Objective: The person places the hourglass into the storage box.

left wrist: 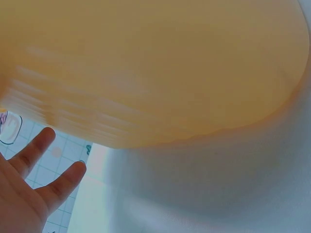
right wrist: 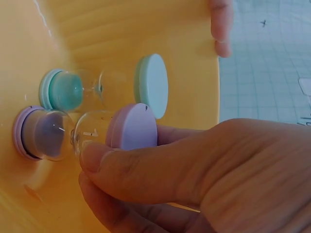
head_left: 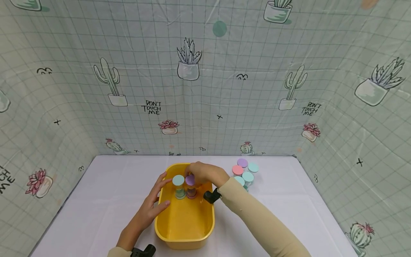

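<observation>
A purple-capped sand timer (right wrist: 133, 127) stands upright in a yellow tub (head_left: 184, 228), toward its far end. My right hand (head_left: 202, 174) reaches over the tub's right side and holds this timer by its upper part, thumb against the glass. Just left of it stands a mint-green-capped sand timer (head_left: 178, 181), also upright on the tub floor. My left hand (head_left: 152, 203) rests at the tub's left rim with fingers spread, the thumb reaching over the rim. Two of its fingers (left wrist: 63, 187) show extended beside the tub's outer wall in the left wrist view.
More sand timers stand in a cluster on the white table right of the tub, with purple (head_left: 242, 163), pink (head_left: 237, 170) and mint-green caps (head_left: 253, 167). My right forearm partly covers the nearest one. A printed cloth (head_left: 199, 96) walls off the table's back and sides.
</observation>
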A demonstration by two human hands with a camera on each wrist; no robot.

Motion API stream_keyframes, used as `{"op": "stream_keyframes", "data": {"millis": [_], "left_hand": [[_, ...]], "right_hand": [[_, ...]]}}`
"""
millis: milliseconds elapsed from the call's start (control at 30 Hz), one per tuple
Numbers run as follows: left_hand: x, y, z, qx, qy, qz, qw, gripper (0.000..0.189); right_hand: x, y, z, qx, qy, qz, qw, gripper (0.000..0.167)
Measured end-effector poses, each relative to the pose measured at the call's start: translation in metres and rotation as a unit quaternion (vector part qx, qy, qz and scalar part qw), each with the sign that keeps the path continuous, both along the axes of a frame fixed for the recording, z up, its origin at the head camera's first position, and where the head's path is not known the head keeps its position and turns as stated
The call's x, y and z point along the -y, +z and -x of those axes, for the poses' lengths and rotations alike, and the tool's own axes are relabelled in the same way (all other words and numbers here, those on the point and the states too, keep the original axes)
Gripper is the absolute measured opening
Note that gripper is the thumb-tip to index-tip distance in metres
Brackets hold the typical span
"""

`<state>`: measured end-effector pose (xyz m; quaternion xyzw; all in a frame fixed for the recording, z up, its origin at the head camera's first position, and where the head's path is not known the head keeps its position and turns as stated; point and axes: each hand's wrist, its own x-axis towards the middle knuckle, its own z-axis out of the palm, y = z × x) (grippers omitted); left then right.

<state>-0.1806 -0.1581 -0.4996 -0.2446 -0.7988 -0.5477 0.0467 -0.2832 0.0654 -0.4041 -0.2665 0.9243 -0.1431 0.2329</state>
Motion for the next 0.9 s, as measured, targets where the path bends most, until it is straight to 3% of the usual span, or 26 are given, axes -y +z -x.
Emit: {"op": "stream_keyframes", "data": {"millis": [400, 667, 900], "left_hand": [[-0.004, 0.001, 0.000, 0.013, -0.001, 0.000, 0.9999, 0.058], [-0.005, 0.000, 0.000, 0.020, 0.004, 0.002, 0.9998, 0.056], [-0.003, 0.000, -0.001, 0.025, 0.007, 0.001, 0.9997, 0.055]], "right_hand": [[-0.004, 0.005, -0.004, -0.009, -0.019, -0.001, 0.9998, 0.024], [-0.011, 0.019, -0.011, -0.017, -0.022, 0.011, 0.9995, 0.035], [-0.028, 0.031, -0.017, -0.034, -0.016, 0.119, 0.9922, 0.036]]}}
